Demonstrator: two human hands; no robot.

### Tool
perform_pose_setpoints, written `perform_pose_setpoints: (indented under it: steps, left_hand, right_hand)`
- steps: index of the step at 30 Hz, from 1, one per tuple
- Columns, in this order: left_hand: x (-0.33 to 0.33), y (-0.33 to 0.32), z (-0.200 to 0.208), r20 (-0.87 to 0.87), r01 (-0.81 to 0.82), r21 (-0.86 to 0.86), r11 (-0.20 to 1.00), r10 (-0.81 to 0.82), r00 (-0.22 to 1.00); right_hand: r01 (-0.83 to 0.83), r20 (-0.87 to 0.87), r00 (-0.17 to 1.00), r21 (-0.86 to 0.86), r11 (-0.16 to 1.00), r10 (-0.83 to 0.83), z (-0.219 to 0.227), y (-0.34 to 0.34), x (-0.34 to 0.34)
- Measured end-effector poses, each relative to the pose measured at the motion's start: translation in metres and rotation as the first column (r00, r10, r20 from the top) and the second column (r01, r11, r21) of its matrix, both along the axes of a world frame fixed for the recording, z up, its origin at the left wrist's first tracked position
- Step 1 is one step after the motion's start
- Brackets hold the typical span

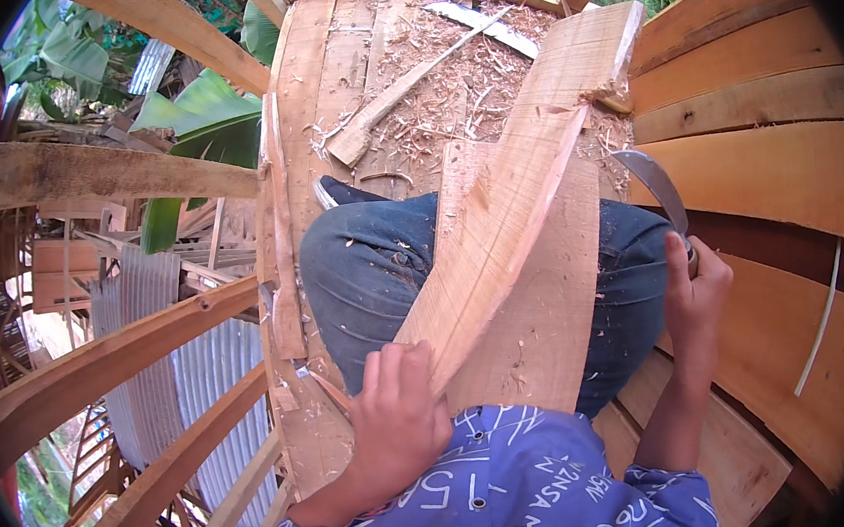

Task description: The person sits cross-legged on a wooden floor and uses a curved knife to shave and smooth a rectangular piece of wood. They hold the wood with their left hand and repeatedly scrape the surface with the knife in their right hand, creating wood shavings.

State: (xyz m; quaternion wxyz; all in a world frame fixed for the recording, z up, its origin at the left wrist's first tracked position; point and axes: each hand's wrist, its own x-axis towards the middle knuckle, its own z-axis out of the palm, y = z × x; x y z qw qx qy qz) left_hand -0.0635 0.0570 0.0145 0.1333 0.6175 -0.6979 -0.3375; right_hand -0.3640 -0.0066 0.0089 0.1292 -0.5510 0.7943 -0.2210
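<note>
My left hand (394,402) is closed round the near end of a long wooden plank (498,217), which slants away to the far right. In my right hand (697,285), raised to the right of the plank, is a curved-bladed knife (658,186). Its blade points up and to the left, apart from the wood, and the fingers hide most of the handle. The plank's right edge looks freshly cut, with a rough notch near its far end. Beneath it a wider board (548,323) lies across my lap, between my legs in blue jeans (362,269).
Wood shavings (487,87) cover the far floorboards, where a tapered piece of wood (379,117) and a pale strip (492,28) lie. Open wooden railings (118,350) border the left, with corrugated metal sheets (222,381) below. A plank wall (746,175) stands close on the right.
</note>
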Motion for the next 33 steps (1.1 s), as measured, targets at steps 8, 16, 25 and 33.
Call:
perform_pose_setpoints:
  steps: [8, 16, 25, 33]
  left_hand:
    - [0.002, -0.004, 0.001, -0.001, -0.002, 0.002, 1.0, 0.002, 1.0]
    - [-0.001, -0.005, 0.003, 0.017, -0.015, 0.02, 1.0, 0.015, 1.0]
    - [0.003, 0.0, 0.0, 0.002, -0.02, 0.014, 1.0, 0.02, 1.0]
    - [-0.002, -0.005, 0.003, 0.014, 0.01, 0.017, 1.0, -0.01, 1.0]
  right_hand:
    - [-0.361, 0.121, 0.93, 0.123, 0.924, 0.347, 0.003, 0.029, 0.064]
    - [-0.277, 0.03, 0.961, 0.129, 0.952, 0.276, 0.001, 0.011, 0.053]
    - [-0.018, 0.063, 0.998, 0.032, 0.999, 0.016, -0.014, -0.012, 0.008]
    - [-0.413, 0.108, 0.908, 0.076, 0.908, 0.404, -0.008, 0.023, 0.066]
